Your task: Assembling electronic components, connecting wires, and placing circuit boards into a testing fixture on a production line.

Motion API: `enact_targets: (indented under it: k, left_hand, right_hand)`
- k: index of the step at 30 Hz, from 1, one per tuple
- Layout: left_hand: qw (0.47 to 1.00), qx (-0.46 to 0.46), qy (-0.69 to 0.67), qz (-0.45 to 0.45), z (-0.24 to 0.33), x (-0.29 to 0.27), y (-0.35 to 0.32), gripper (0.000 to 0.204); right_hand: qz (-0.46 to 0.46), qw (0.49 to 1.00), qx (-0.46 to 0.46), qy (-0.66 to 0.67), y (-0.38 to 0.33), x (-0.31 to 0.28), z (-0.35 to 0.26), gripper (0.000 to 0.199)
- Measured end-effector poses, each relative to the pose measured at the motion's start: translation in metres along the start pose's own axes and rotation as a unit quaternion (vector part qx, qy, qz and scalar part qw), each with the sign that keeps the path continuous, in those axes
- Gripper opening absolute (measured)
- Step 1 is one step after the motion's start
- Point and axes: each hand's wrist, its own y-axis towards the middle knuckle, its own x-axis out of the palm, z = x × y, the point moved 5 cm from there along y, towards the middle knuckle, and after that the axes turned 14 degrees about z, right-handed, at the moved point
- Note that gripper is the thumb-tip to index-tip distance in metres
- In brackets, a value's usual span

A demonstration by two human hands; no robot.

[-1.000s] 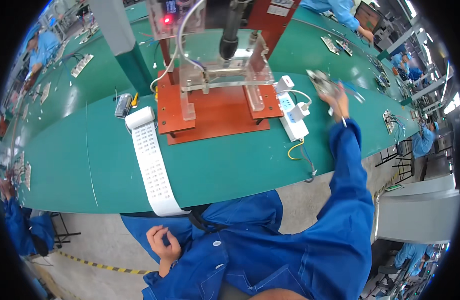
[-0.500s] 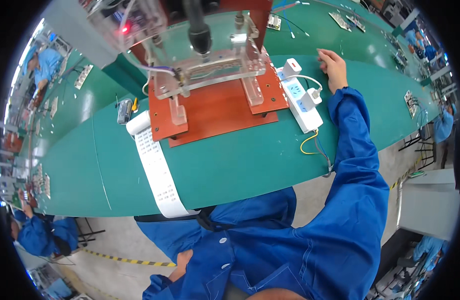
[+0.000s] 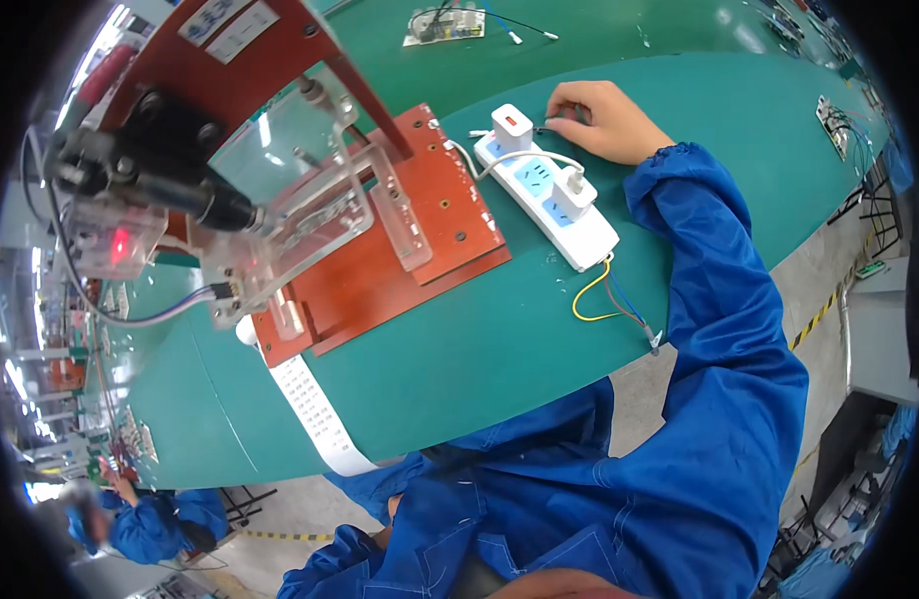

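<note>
Fingers [image 3: 564, 108] rest just beside the white power strip [image 3: 546, 200].

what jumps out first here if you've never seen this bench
The red-brown jig with clear plastic guards fills the upper left of the green table. Right of it lies a white power strip with plugs in it; the right hand rests on the table at its far end. A white paper strip hangs over the near edge.

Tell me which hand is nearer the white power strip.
Right. The right hand rests on the green table just beyond the power strip, beside its far end. The left hand is barely in view, down in the lap, far from the strip.
</note>
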Motion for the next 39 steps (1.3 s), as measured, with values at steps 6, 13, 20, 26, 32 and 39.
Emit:
enact_targets:
  k: [6,13,20,26,32,39]
  left_hand:
    - [0.998,0.006,-0.009,-0.058,-0.031,0.024,-0.013,0.018]
    - [0.997,0.036,-0.025,-0.069,-0.077,0.096,0.022,0.020]
    - [0.992,0.094,-0.024,-0.078,-0.111,0.160,0.118,0.022]
    - [0.996,0.058,-0.039,-0.053,-0.112,0.235,0.143,0.023]
    - [0.989,0.016,-0.121,0.082,0.011,0.210,0.236,0.017]
    - [0.958,0.056,-0.189,0.209,0.069,0.155,0.201,0.015]
  right_hand:
    - [-0.012,0.999,-0.013,-0.040,0.001,0.018,-0.004,0.023]
    - [-0.005,0.998,-0.016,0.060,0.002,0.020,-0.006,0.007]
    - [-0.029,0.995,0.011,0.093,-0.004,0.000,-0.003,0.009]
    - [-0.042,0.996,0.015,0.078,0.015,0.015,-0.006,0.009]
    - [-0.017,0.993,0.101,0.052,-0.013,-0.004,0.013,0.012]
    - [-0.053,0.983,0.146,0.097,0.000,0.018,0.003,0.019]
